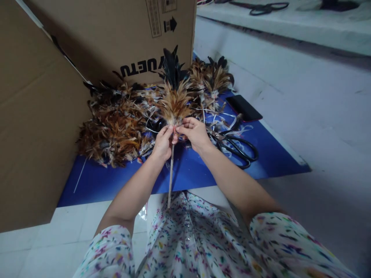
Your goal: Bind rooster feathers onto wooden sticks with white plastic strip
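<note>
A feather duster (175, 101) with brown feathers and a dark tuft at its far end is held out in front of me. Its thin stick (171, 173) points back toward my body. My left hand (164, 143) is closed round the stick just below the feathers. Against the feather base, the fingers of my right hand (194, 133) are pinched, with a bit of red between the two hands; what exactly they pinch is too small to tell. Black-handled scissors (236, 148) lie just right of my right hand, their blades partly covered by scraps.
A heap of brown feathers (113, 127) lies left on the blue sheet (95, 181), with another bunch (213, 77) at the back right. A dark phone (244, 108) rests near the sheet's right edge. Cardboard (116, 34) walls the back and left. More scissors (268, 7) lie on the ledge.
</note>
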The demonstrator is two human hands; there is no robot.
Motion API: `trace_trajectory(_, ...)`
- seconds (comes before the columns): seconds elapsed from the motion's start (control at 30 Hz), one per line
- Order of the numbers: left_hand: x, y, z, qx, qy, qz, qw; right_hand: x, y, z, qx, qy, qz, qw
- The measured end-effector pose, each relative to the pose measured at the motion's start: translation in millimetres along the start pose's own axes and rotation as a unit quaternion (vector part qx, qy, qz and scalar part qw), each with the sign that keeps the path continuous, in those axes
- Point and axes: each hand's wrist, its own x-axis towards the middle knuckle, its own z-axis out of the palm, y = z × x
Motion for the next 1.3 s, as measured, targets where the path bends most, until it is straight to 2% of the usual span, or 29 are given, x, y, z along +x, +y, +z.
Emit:
trace_trajectory(0.13,1,-1,-1.1,0.006,-0.007,0.007,1.000,1,1,-1,0.010,-0.012,0.009,1.000)
trace_trajectory(0.43,1,4,-0.8,-0.001,0.005,0.018,1.000,-2,-7,-3,0.026,0.003,-0.010,1.000)
trace_trajectory(0.53,0,4,-0.6,0.012,0.007,0.027,1.000,-2,-7,-3,0.038,-0.007,0.007,0.999)
trace_trajectory(0.67,-2,3,-0.1,0.034,-0.016,0.032,0.999,-2,-7,-5,0.048,-0.045,0.053,0.996)
trace_trajectory(0.9,-1,-1,-1.3,0.055,-0.028,0.038,0.997,0,-8,-9,0.006,-0.089,0.085,0.992)
trace_trajectory(1.13,-5,1,0.3,0.087,-0.027,0.012,0.996,1,-10,-16,-0.089,-0.105,0.055,0.989)
trace_trajectory(1.3,-8,4,0.8,0.113,-0.063,-0.008,0.992,5,-15,-25,-0.126,-0.121,0.067,0.982)
